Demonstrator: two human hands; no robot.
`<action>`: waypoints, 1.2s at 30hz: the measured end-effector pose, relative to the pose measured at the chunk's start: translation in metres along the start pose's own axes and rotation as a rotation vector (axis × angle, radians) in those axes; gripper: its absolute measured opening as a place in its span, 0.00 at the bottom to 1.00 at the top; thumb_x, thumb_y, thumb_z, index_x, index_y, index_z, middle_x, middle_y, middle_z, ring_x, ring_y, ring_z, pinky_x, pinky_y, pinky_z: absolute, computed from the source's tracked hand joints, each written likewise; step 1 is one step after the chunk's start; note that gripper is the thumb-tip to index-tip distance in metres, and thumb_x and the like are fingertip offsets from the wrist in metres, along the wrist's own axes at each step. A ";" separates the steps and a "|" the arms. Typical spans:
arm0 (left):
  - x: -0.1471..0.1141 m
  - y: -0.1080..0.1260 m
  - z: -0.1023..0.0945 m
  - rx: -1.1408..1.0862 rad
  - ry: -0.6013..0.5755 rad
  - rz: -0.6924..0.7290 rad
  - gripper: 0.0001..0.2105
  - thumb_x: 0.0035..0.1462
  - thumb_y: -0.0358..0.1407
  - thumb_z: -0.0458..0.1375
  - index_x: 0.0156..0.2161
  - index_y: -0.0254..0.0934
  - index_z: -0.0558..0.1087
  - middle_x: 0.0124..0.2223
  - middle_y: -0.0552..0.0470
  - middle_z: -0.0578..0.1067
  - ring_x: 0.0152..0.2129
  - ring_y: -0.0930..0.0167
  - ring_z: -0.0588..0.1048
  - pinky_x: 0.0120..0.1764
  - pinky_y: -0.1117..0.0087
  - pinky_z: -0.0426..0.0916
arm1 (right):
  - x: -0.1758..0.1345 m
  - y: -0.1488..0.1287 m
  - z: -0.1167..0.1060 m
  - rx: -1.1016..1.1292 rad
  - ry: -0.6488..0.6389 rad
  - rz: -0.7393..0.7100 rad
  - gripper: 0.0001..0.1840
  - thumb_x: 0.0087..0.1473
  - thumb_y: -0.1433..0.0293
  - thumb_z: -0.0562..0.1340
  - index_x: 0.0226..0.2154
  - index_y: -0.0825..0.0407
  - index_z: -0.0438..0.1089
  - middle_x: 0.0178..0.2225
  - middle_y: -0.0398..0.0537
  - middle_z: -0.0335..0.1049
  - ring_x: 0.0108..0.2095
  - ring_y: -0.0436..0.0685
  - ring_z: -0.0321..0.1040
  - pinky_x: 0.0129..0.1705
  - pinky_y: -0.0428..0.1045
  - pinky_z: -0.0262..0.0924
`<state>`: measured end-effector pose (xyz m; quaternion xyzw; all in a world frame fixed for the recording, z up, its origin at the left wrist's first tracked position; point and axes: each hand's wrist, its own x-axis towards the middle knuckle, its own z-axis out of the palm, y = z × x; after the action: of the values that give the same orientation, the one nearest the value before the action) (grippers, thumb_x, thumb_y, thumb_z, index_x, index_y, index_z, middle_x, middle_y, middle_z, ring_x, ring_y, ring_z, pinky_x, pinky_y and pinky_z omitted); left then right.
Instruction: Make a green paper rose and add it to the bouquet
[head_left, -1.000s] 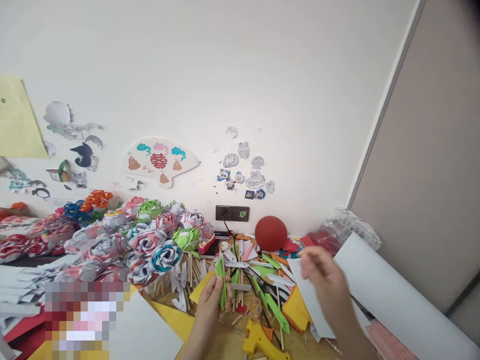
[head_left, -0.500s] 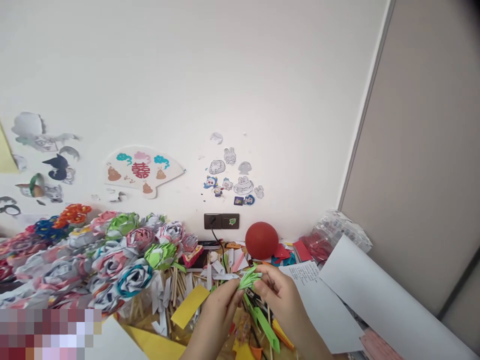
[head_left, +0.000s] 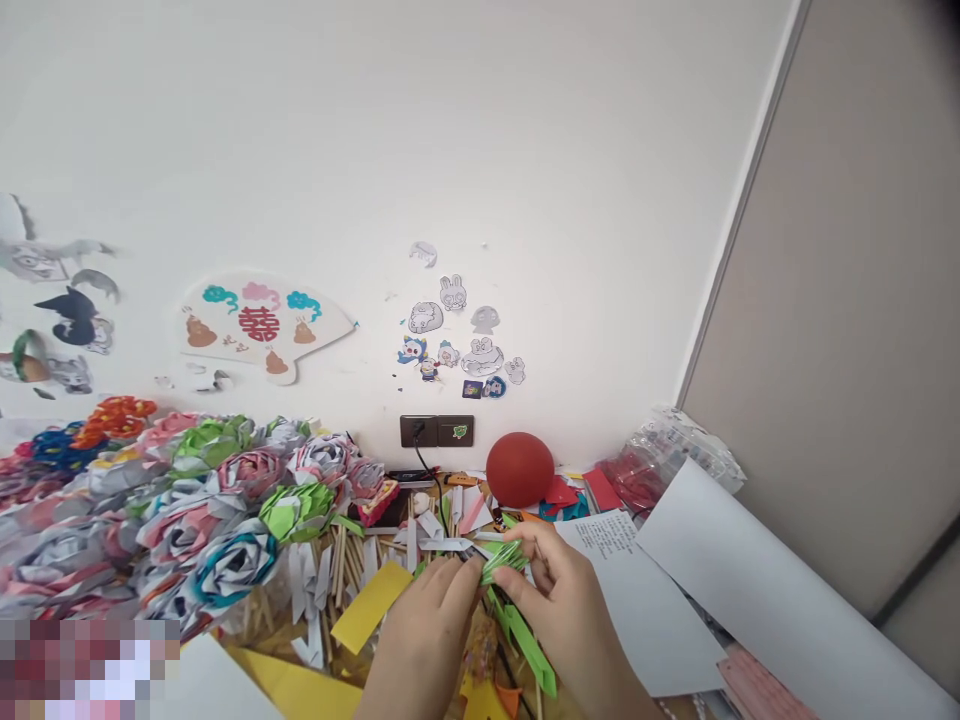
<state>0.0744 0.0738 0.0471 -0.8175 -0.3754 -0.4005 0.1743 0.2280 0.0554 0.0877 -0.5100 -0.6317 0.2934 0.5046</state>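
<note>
Between my two hands is a small bundle of folded green paper strips (head_left: 504, 562), its ends fanned out. My left hand (head_left: 435, 610) grips the bundle's left side, the back of the hand turned up and the fingertips mostly hidden. My right hand (head_left: 551, 580) pinches its right side between thumb and fingers. Just below the hands lies a long folded green paper strip (head_left: 534, 655) on the cluttered table. A yellow paper rectangle (head_left: 371, 607) rests left of my left hand.
Folded paper flowers (head_left: 202, 510) crowd the left side. A red ball-like object (head_left: 520, 470) stands by the wall near a power socket (head_left: 436, 431). To the right are a printed sheet (head_left: 637, 610), a large white paper (head_left: 772, 590) and a clear plastic bag (head_left: 679, 450).
My left hand has turned more palm-down and moved in closer to the green bundle. The camera view has shifted slightly. Both hands keep hold of the green paper.
</note>
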 end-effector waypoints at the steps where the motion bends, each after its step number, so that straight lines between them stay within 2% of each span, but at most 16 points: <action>1: 0.000 0.001 0.000 0.018 -0.005 0.007 0.11 0.62 0.31 0.43 0.38 0.37 0.67 0.28 0.49 0.74 0.24 0.68 0.74 0.24 0.72 0.68 | 0.000 0.001 0.001 -0.032 0.011 -0.003 0.05 0.47 0.69 0.59 0.30 0.51 0.66 0.21 0.37 0.50 0.21 0.48 0.47 0.22 0.43 0.44; 4: 0.000 0.003 -0.002 0.044 -0.030 0.027 0.11 0.62 0.31 0.42 0.39 0.35 0.67 0.28 0.48 0.74 0.24 0.68 0.73 0.24 0.71 0.68 | 0.000 0.002 0.002 -0.081 0.011 -0.007 0.02 0.48 0.69 0.58 0.27 0.51 0.65 0.20 0.37 0.50 0.21 0.49 0.48 0.22 0.43 0.45; 10: 0.001 0.005 -0.004 0.080 -0.003 0.051 0.13 0.62 0.31 0.41 0.42 0.34 0.68 0.29 0.46 0.75 0.24 0.67 0.73 0.24 0.70 0.68 | -0.001 0.001 0.001 -0.055 0.006 -0.054 0.04 0.50 0.69 0.57 0.32 0.50 0.66 0.25 0.40 0.60 0.25 0.51 0.57 0.27 0.44 0.53; 16: 0.001 0.004 -0.003 -0.086 -0.038 -0.039 0.13 0.61 0.36 0.46 0.47 0.37 0.68 0.30 0.48 0.75 0.25 0.70 0.74 0.26 0.73 0.70 | 0.004 0.004 -0.007 0.016 -0.059 0.005 0.03 0.49 0.69 0.56 0.28 0.51 0.63 0.23 0.38 0.55 0.24 0.50 0.53 0.25 0.44 0.49; 20: -0.003 0.000 -0.001 -0.158 -0.097 -0.090 0.14 0.59 0.38 0.50 0.49 0.39 0.67 0.34 0.47 0.76 0.29 0.69 0.76 0.30 0.73 0.71 | 0.008 0.005 -0.014 0.032 -0.050 0.016 0.05 0.49 0.67 0.55 0.28 0.51 0.63 0.21 0.37 0.51 0.23 0.50 0.51 0.25 0.44 0.47; 26: -0.006 0.002 0.001 -0.081 -0.024 -0.113 0.10 0.60 0.37 0.50 0.44 0.39 0.69 0.31 0.48 0.76 0.27 0.69 0.76 0.28 0.72 0.71 | 0.010 0.005 -0.018 0.035 -0.031 0.015 0.06 0.49 0.66 0.56 0.28 0.51 0.64 0.21 0.37 0.51 0.22 0.50 0.51 0.25 0.44 0.47; 32: -0.001 0.010 0.003 -0.074 0.047 -0.051 0.11 0.60 0.33 0.47 0.46 0.36 0.67 0.34 0.46 0.76 0.30 0.68 0.76 0.30 0.72 0.71 | 0.011 0.003 -0.018 0.093 -0.012 0.010 0.05 0.49 0.67 0.56 0.27 0.52 0.64 0.23 0.39 0.55 0.24 0.50 0.54 0.27 0.44 0.51; 36: 0.000 0.016 0.004 0.048 0.101 -0.048 0.11 0.60 0.30 0.45 0.43 0.35 0.68 0.32 0.45 0.76 0.28 0.66 0.76 0.29 0.68 0.71 | 0.010 0.002 -0.015 0.063 0.030 0.020 0.06 0.50 0.67 0.55 0.27 0.52 0.65 0.23 0.39 0.56 0.25 0.50 0.56 0.27 0.44 0.52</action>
<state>0.0890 0.0658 0.0448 -0.7825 -0.3952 -0.4362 0.2031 0.2425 0.0630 0.0941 -0.5045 -0.6097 0.3104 0.5267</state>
